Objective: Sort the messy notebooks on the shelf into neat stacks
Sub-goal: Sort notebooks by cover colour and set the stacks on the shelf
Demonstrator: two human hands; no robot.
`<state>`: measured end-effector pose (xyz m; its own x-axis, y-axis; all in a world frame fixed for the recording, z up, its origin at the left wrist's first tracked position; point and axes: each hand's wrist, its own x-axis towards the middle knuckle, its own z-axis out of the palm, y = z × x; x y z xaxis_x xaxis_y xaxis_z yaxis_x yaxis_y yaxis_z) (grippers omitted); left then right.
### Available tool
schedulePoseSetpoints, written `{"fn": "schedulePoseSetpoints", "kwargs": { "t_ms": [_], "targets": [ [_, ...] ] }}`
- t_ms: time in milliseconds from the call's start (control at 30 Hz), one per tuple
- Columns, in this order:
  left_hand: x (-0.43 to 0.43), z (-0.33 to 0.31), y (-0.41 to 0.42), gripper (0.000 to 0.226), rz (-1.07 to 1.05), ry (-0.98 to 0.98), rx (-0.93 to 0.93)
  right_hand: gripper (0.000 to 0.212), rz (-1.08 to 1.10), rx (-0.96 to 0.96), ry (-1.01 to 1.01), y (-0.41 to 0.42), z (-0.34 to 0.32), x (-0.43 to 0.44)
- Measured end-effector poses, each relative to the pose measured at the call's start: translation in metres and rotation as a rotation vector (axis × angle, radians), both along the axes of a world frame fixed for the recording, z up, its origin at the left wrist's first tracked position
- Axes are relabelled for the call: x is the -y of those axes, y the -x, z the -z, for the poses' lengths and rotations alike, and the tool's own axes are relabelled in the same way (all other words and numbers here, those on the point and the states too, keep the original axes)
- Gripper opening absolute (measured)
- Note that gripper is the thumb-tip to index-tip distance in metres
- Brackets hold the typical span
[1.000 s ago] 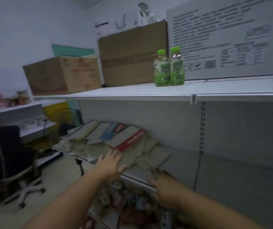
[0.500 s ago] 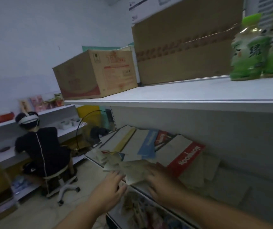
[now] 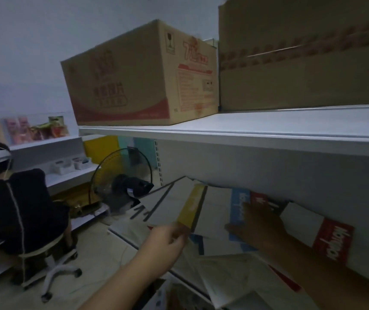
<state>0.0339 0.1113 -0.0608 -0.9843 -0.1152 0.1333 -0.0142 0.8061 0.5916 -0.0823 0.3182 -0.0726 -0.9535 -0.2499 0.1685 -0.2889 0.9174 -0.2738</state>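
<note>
Head view: the notebooks lie in a loose, overlapping heap on the shelf directly under the upper board, fanned against the back wall, not squared up. None is stacked yet, so the sorting looks barely begun.

Under the board's left half, the left hand is at the near corner of the yellow notebook. Its fingers are curled there, but blur hides whether they actually pinch the cover. Going for a corner makes sense, since it is the easiest place to lift one book free of the heap.

Under the board's middle, the right hand lies flat on the blue notebook, fingers fairly straight and thumb out, probably pinning the heap so it does not slide. The red notebook lies further right under the board, beside that wrist.

On the board stands a box. Below its left end are a fan and a seated person.
</note>
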Motion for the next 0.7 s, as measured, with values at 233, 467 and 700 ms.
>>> {"fn": "schedulePoseSetpoints", "kwargs": {
  "t_ms": [233,467,700],
  "targets": [
    [0.057,-0.004,0.048,0.022,0.226,-0.295,-0.007,0.093,0.123,0.120,0.301,0.009,-0.005,0.008],
    [0.077,-0.004,0.055,0.023,0.237,-0.725,0.061,0.019,0.305,-0.107,0.606,-0.020,-0.028,0.027],
    [0.116,-0.003,0.042,0.026,0.176,-1.232,0.360,0.017,0.233,0.049,0.980,-0.064,-0.021,0.114]
  ]
}}
